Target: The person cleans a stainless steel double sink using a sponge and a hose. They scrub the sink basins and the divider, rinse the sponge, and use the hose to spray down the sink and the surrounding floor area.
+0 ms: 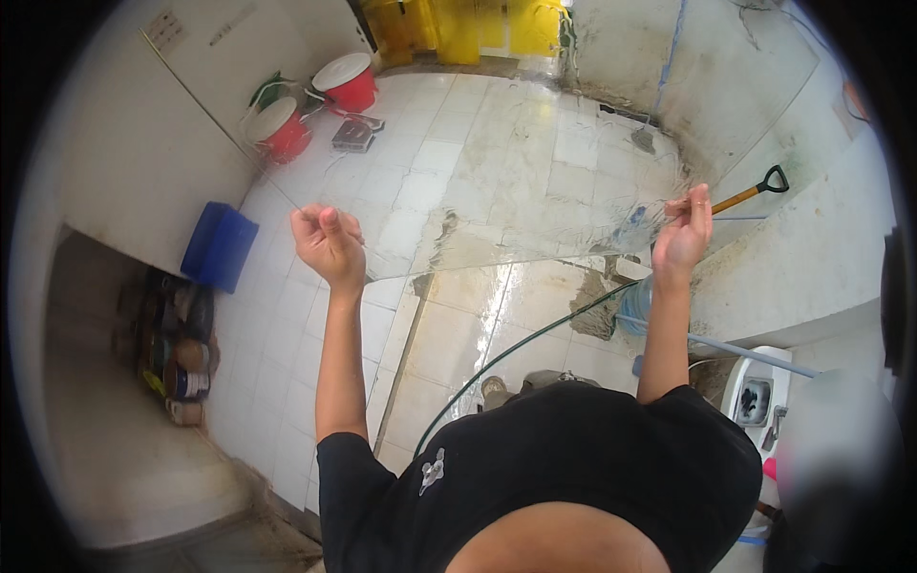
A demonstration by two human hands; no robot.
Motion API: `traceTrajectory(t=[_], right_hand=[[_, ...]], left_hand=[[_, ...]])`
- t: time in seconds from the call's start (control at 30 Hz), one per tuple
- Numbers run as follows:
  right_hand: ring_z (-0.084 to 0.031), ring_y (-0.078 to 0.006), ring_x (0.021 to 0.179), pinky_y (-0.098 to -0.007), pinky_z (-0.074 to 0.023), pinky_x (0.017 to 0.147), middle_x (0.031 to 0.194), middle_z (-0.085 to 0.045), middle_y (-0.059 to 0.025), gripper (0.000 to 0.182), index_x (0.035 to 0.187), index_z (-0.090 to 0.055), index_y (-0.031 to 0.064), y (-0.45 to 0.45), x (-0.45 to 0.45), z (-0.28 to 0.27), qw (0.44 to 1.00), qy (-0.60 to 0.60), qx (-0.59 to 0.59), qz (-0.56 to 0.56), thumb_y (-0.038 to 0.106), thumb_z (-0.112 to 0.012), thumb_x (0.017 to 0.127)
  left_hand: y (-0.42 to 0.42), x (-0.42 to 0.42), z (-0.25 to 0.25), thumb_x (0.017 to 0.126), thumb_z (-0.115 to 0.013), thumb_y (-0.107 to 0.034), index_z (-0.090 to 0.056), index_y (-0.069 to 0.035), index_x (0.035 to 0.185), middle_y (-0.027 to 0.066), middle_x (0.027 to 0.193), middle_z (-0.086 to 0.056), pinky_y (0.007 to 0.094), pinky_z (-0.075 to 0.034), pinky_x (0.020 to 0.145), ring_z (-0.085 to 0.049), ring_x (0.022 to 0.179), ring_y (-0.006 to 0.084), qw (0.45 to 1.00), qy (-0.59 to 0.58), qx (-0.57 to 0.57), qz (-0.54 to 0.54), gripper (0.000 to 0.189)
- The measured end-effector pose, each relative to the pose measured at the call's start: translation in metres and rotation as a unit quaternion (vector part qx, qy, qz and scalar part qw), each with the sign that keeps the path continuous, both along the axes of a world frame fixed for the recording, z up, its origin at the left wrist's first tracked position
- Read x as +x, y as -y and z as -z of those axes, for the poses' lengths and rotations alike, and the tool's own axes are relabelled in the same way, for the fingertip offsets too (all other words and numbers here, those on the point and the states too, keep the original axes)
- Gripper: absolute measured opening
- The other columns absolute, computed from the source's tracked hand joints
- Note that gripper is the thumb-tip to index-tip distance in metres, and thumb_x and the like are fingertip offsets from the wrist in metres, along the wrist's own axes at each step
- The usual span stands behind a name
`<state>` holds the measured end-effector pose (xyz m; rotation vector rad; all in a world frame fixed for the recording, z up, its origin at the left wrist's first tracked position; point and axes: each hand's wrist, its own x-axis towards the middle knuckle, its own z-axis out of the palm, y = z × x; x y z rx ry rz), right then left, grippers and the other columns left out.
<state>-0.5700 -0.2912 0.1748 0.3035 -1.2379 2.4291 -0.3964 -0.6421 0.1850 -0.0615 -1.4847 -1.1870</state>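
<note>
A large, wet transparent sheet (530,172), glass or stiff clear plastic, stretches out ahead of me over the floor. Its near edge runs between my two raised hands. My left hand (328,240) is closed at its near left corner, thumb up. My right hand (686,222) pinches the near right corner, fingers pointing away from me. Water streaks and ripples show across the sheet, and the tiles appear through it. Just beyond my right hand is a shovel or similar tool with a wooden shaft and black D-handle (774,179).
Red lidded buckets (290,140) stand at the back left, a blue container (218,247) by the left wall. A green hose (501,351) crosses the tiled floor near my feet. Right of me are a large water bottle (636,304), a pale pole (745,353) and a white sink (734,379).
</note>
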Motion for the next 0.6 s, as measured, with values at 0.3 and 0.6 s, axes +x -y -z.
traceTrajectory(t=[0.3,0.6], right_hand=[[-0.044,-0.0094,0.062,-0.0240,-0.0351,0.062,0.063,-0.046,0.0007,0.022,0.080,-0.052,0.0084,0.037,-0.057,-0.025,0.995,-0.013,0.006,0.099,0.028,-0.058,0.089],[-0.045,-0.0086,0.061,-0.0230,-0.0350,0.062,0.063,-0.048,0.0008,0.018,0.084,-0.054,0.0073,0.135,-0.235,-0.010,0.996,-0.026,-0.034,0.082,0.024,-0.057,0.090]], left_hand=[[0.058,-0.128,-0.007,0.090,-0.053,-0.040,-0.034,-0.010,0.081,-0.0021,0.049,-0.032,0.0213,-0.029,0.036,-0.030,0.037,0.0060,0.996,-0.037,0.016,0.080,0.037],[0.153,-0.275,-0.013,0.091,-0.053,-0.038,-0.038,-0.008,0.082,0.0005,0.056,-0.043,0.0201,-0.032,0.038,-0.039,0.041,0.0071,0.998,-0.015,-0.012,0.053,0.034]])
